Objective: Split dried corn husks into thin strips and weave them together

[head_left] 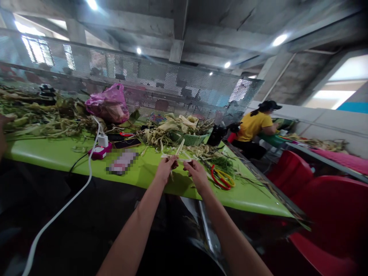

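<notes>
My left hand [168, 168] is closed on pale strips of dried husk [180, 146] that stick up above its fingers. A little to its right, my right hand [196, 172] pinches the end of a pale strip that runs between the two hands. Both hands are over the front part of the green table [149, 173]. Just beyond them stands a green basket [194, 140] heaped with dried husks [179, 124]. Red-and-yellow-handled scissors [222, 178] lie to the right of my right hand, beside shredded green strands [222, 165].
A white cable [89, 172] runs from a charger [102, 140] on a magenta box [100, 151]. Near it are a phone [128, 143] and a pink plastic bag [110, 102]. A perforated metal screen [161, 76] backs the table. Red chairs [330, 207] and a seated person [254, 126] are at right.
</notes>
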`<control>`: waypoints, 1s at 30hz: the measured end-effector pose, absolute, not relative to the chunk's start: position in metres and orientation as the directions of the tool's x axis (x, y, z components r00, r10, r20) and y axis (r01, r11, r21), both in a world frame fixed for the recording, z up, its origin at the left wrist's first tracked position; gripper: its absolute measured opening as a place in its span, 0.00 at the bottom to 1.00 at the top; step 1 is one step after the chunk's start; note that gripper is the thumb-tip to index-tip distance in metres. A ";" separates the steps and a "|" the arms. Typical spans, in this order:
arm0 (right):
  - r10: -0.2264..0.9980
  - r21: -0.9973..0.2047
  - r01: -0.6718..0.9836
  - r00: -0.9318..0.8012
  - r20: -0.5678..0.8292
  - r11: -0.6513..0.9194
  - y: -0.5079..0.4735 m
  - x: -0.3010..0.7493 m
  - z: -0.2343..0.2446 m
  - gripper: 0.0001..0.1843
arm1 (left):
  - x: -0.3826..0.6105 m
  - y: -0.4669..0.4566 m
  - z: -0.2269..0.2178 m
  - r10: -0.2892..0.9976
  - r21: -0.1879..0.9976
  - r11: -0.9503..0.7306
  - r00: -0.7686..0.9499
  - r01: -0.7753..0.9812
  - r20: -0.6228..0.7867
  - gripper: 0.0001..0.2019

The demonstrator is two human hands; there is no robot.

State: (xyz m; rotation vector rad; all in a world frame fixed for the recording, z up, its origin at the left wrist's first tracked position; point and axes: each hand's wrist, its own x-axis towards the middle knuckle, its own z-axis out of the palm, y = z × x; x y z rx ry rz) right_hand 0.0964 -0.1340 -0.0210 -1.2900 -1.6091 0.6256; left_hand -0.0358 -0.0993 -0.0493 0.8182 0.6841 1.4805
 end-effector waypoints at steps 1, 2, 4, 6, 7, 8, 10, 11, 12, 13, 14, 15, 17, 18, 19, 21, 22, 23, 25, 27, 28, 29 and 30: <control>0.942 -0.872 0.393 0.039 0.332 0.291 -0.131 0.097 -0.020 0.19 | -0.035 -0.100 -0.049 0.995 0.813 -0.065 0.027 -0.578 0.098 0.21; 0.950 -0.897 0.347 0.054 0.309 0.272 -0.128 0.098 -0.020 0.19 | -0.035 -0.102 -0.048 0.994 0.815 -0.056 0.048 -0.577 0.103 0.21; 0.959 -0.925 0.288 0.063 0.277 0.249 -0.124 0.099 -0.019 0.18 | -0.035 -0.103 -0.048 0.992 0.826 -0.043 0.072 -0.562 0.101 0.20; 0.960 -0.934 0.266 0.081 0.269 0.239 -0.123 0.102 -0.021 0.18 | -0.035 -0.104 -0.048 0.995 0.839 -0.020 0.075 -0.543 0.072 0.21; 0.958 -0.935 0.265 0.098 0.270 0.237 -0.122 0.104 -0.022 0.17 | -0.035 -0.103 -0.049 0.996 0.843 -0.005 0.069 -0.537 0.050 0.21; 0.955 -0.936 0.264 0.117 0.272 0.234 -0.122 0.107 -0.022 0.17 | -0.035 -0.103 -0.049 0.998 0.846 0.006 0.061 -0.533 0.031 0.21; 0.952 -0.936 0.270 0.142 0.272 0.227 -0.121 0.115 -0.024 0.17 | -0.035 -0.102 -0.050 0.999 0.848 0.012 0.044 -0.529 0.013 0.22; 0.952 -0.934 0.277 0.143 0.271 0.225 -0.120 0.118 -0.023 0.17 | -0.035 -0.102 -0.050 0.999 0.850 0.010 0.039 -0.527 0.013 0.22; 0.953 -0.933 0.283 0.136 0.270 0.224 -0.120 0.120 -0.022 0.17 | -0.035 -0.101 -0.050 0.999 0.853 0.008 0.038 -0.523 0.014 0.22; 0.955 -0.931 0.288 0.127 0.269 0.224 -0.119 0.122 -0.020 0.17 | -0.035 -0.101 -0.050 0.999 0.855 0.009 0.042 -0.518 0.015 0.22; 0.957 -0.930 0.290 0.113 0.268 0.226 -0.119 0.122 -0.017 0.17 | -0.034 -0.102 -0.051 0.999 0.860 0.010 0.049 -0.511 0.017 0.22; 0.960 -0.929 0.291 0.094 0.265 0.228 -0.119 0.122 -0.014 0.18 | -0.034 -0.102 -0.051 0.998 0.868 0.007 0.056 -0.497 0.024 0.22; 0.968 -0.930 0.288 0.036 0.247 0.227 -0.119 0.119 -0.006 0.18 | -0.034 -0.104 -0.051 0.995 0.894 -0.006 0.083 -0.447 0.048 0.21; 0.972 -0.933 0.281 0.004 0.236 0.225 -0.119 0.117 -0.003 0.18 | -0.034 -0.105 -0.050 0.993 0.909 -0.016 0.101 -0.417 0.064 0.20; 0.973 -0.937 0.266 -0.022 0.228 0.225 -0.119 0.115 0.000 0.17 | -0.033 -0.106 -0.050 0.990 0.921 -0.027 0.120 -0.388 0.079 0.20; 0.972 -0.946 0.224 -0.034 0.232 0.234 -0.117 0.112 0.002 0.16 | -0.033 -0.109 -0.046 0.982 0.938 -0.042 0.156 -0.343 0.102 0.20; 0.970 -0.949 0.204 -0.025 0.240 0.240 -0.116 0.111 0.002 0.16 | -0.034 -0.111 -0.044 0.979 0.944 -0.052 0.172 -0.325 0.113 0.20; 0.968 -0.950 0.190 -0.011 0.250 0.248 -0.115 0.110 0.001 0.15 | -0.034 -0.113 -0.042 0.974 0.950 -0.062 0.189 -0.305 0.124 0.20; 0.963 -0.948 0.186 0.018 0.267 0.260 -0.111 0.110 -0.002 0.15 | -0.034 -0.116 -0.038 0.965 0.960 -0.076 0.224 -0.268 0.139 0.19; 0.958 -0.943 0.197 0.052 0.283 0.268 -0.108 0.112 -0.006 0.16 | -0.034 -0.118 -0.036 0.956 0.967 -0.063 0.263 -0.247 0.130 0.18; 0.954 -0.940 0.207 0.070 0.291 0.271 -0.107 0.113 -0.007 0.16 | -0.034 -0.118 -0.037 0.953 0.969 -0.048 0.280 -0.243 0.118 0.17; 0.951 -0.937 0.219 0.084 0.297 0.273 -0.105 0.115 -0.008 0.16 | -0.034 -0.118 -0.037 0.950 0.970 -0.034 0.294 -0.240 0.106 0.16; 0.951 -0.936 0.225 0.090 0.297 0.271 -0.105 0.117 -0.008 0.16 | -0.033 -0.118 -0.038 0.949 0.971 -0.027 0.299 -0.237 0.099 0.16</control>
